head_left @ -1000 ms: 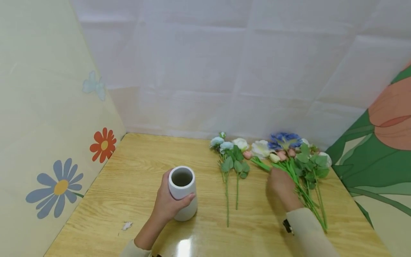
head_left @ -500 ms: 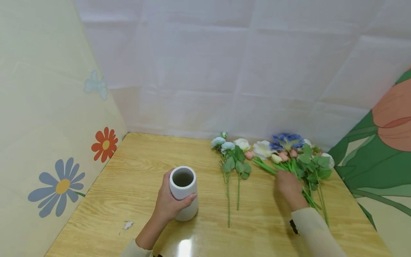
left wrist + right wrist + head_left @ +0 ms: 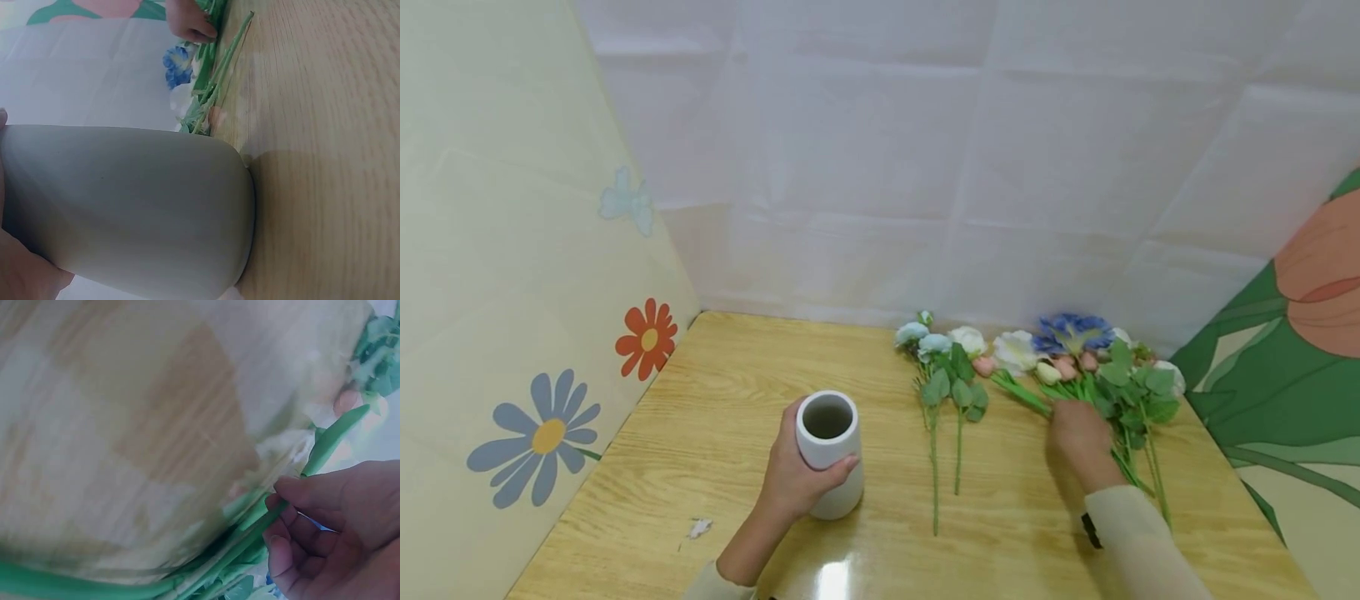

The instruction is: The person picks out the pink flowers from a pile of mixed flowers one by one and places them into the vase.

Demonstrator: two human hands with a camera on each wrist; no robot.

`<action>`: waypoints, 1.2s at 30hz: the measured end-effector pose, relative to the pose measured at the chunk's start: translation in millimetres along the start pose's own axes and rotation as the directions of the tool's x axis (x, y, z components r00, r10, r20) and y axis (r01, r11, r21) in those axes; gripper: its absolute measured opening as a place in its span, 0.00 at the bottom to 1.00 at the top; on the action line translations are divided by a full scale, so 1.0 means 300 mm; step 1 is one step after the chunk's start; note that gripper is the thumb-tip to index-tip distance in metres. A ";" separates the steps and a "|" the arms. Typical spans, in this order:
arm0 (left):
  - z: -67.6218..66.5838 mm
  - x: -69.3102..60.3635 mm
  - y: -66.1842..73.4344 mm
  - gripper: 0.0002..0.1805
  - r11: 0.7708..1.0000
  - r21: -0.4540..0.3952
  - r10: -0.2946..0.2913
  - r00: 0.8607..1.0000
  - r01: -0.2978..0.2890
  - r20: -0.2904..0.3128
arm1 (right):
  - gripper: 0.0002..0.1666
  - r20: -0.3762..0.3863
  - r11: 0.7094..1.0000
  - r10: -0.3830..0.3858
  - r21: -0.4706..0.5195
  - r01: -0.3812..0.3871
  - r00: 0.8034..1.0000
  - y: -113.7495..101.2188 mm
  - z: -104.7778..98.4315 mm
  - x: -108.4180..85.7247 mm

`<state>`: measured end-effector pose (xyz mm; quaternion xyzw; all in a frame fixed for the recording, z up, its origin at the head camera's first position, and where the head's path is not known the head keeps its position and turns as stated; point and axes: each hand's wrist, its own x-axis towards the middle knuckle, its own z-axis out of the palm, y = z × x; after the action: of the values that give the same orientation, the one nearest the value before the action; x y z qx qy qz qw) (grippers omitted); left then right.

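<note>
**Green stem pinched by the right grip; white vase held by the left**

A smooth, bright green stem (image 3: 256, 528) is pinched between the thumb and the curled fingers of the right grip (image 3: 1081, 437), a bare hand. Compared with a second ago, this hand has been shifted slightly to the right over the bundle, and more of the lower stems are covered by it and by its wrist; since half a second ago, little change is seen. The hand is held low over the desk, with its back turned up to the head camera and the forearm reached forward in a cream sleeve (image 3: 1142, 542).

By the left grip (image 3: 797, 477), a tall, matte white, round vase (image 3: 827, 452) is clasped, with the thumb laid across its near side. It is kept upright on the yellow wood-grain desk (image 3: 737, 358), in the same place as before.

Around the right hand, pink tulip heads (image 3: 1063, 367), a pale cream tulip bud (image 3: 1047, 373), a broad white blossom (image 3: 1017, 353), a large ruffled blue flower (image 3: 1073, 335) and leafy green sprigs (image 3: 1138, 387) are gathered. Between the two hands, a pale blue flower spray (image 3: 934, 344) and a white round-headed flower (image 3: 967, 341) are laid, unmoved. Behind, a creased white sheet (image 3: 865, 167) is hung.
</note>
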<state>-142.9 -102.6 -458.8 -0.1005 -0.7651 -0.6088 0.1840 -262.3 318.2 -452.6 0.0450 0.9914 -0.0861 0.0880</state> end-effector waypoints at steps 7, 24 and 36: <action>-0.001 0.001 0.000 0.50 1.000 -0.008 -0.007 1.000 0.007 -0.006 | 0.21 0.014 1.000 -0.013 -0.015 0.013 1.000 0.007 -0.039 -0.014; -0.003 0.000 0.001 0.51 1.000 -0.005 -0.011 1.000 0.011 0.008 | 0.19 -0.063 0.999 -0.039 0.035 0.042 0.997 0.011 -0.072 -0.060; 0.001 -0.001 -0.005 0.51 1.000 -0.002 -0.023 1.000 0.023 0.005 | 0.21 -0.081 0.997 -0.040 0.062 0.046 0.996 -0.003 -0.098 -0.070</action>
<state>-143.3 -102.6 -460.2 -0.0933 -0.7661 -0.6114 0.1748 -246.8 321.2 -420.2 0.0299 0.9916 -0.1179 0.0448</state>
